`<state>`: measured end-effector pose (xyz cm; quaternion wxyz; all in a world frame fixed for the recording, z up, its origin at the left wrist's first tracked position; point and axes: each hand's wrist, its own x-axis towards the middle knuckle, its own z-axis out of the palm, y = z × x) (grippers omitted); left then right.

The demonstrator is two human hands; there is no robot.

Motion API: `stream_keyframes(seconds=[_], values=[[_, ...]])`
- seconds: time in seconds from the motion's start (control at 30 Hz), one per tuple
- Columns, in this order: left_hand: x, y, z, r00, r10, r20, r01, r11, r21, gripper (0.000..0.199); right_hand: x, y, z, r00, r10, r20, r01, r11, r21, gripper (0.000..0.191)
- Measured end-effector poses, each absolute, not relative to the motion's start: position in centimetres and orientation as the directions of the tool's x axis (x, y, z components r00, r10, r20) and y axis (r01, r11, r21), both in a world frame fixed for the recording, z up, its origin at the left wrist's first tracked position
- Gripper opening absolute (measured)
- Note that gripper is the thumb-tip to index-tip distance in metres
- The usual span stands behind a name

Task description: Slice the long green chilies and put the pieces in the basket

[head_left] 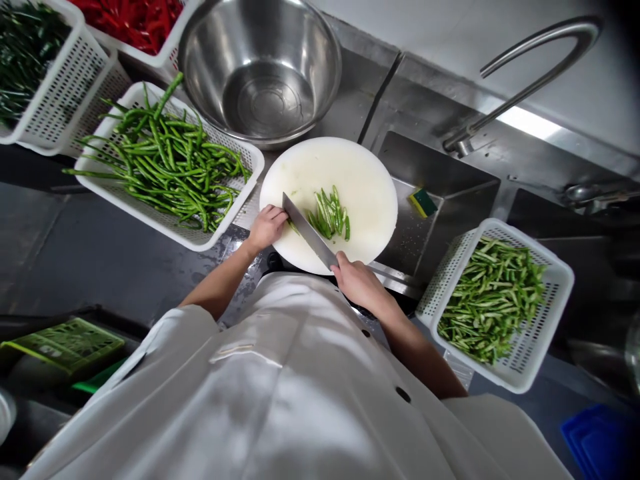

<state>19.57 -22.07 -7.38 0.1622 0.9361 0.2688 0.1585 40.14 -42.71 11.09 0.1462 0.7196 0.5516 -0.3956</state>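
Note:
My right hand (pixel 356 280) is closed round the handle of a knife (pixel 311 233), whose blade slants across a round white cutting board (pixel 370 180). Fingers bent together, my left hand (pixel 269 227) rests at the board's left edge beside the blade tip, holding down a green bean (pixel 293 227) that is mostly hidden. Cut bean pieces (pixel 330 212) lie in a small pile to the right of the blade. Long whole beans (pixel 173 157) fill a white basket (pixel 197 244) on the left. Sliced beans (pixel 493 293) are in another white basket (pixel 559 300) on the right.
A large steel bowl (pixel 260 73) stands behind the board. Right of it are a sink (pixel 445 173) with a sponge (pixel 423 203) and a curved faucet (pixel 545 83). Baskets of red peppers (pixel 133 20) and dark green vegetables (pixel 27 57) stand at the back left.

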Motion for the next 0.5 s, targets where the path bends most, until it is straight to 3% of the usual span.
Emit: stream_keyframes(seconds=[0.3, 0.4, 0.5], values=[[18.9, -21.6, -6.0, 0.812, 0.561, 0.163, 0.495, -0.809, 0.318, 0.029, 40.7, -43.9, 6.2, 0.125, 0.743, -0.657, 0.894, -0.372, -0.250, 0.044], [14.7, -17.1, -4.5, 0.632, 0.752, 0.189, 0.694, -0.657, 0.294, 0.032, 40.5, -45.4, 6.1, 0.098, 0.759, -0.643, 0.900, -0.344, -0.268, 0.045], [8.8, -10.7, -2.9, 0.280, 0.949, 0.146, 0.913, -0.310, 0.265, 0.032, 39.7, -45.7, 5.2, 0.040, 0.779, -0.626, 0.871, -0.335, -0.361, 0.045]])
